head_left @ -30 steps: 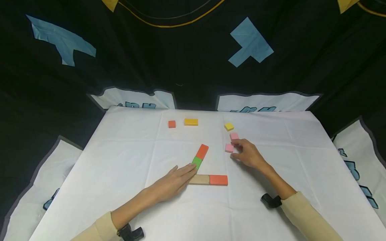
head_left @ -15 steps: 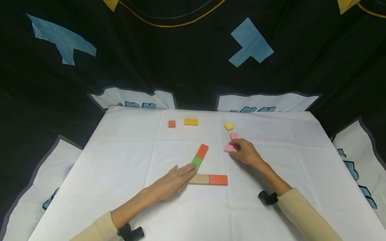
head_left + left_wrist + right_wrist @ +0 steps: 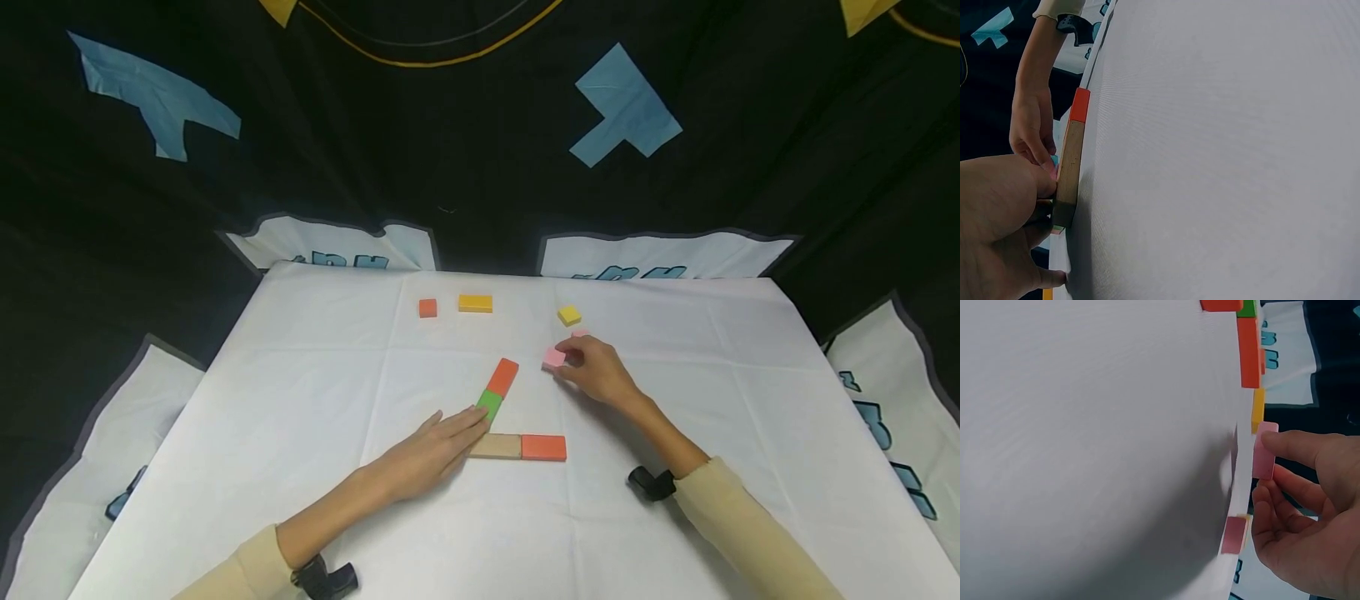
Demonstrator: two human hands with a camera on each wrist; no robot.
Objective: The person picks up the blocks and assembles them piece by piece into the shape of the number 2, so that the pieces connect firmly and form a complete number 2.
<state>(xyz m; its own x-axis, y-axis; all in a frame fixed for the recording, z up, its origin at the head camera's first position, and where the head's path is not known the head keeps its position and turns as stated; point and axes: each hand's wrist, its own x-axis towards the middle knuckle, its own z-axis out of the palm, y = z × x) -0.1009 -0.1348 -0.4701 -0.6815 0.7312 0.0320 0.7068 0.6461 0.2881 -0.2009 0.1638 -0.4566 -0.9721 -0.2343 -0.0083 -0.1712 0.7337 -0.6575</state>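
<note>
Between thumb and fingertips, my right hand (image 3: 600,372) pinches a pink block (image 3: 553,359); the right wrist view shows this pink block (image 3: 1265,453) held above the white cloth. A second pink block (image 3: 1234,535) lies behind that hand, mostly covered in the head view. My left hand (image 3: 423,458) rests with straight fingers at the corner where a green block (image 3: 489,403) and a tan wooden block (image 3: 497,447) come together, hiding their near ends. One orange block (image 3: 502,377) continues the slanted green one. Another orange block (image 3: 543,447) sits end to end with the tan block.
Along the far side of the white-covered table (image 3: 652,533) lie a small orange block (image 3: 427,308), a longer yellow-orange block (image 3: 476,304) and a small yellow block (image 3: 569,316). A black curtain (image 3: 480,150) hangs behind the table.
My right hand has taken the nearer pink block and moved it left and slightly away, toward the slanted row. The left hand has stayed in place.
</note>
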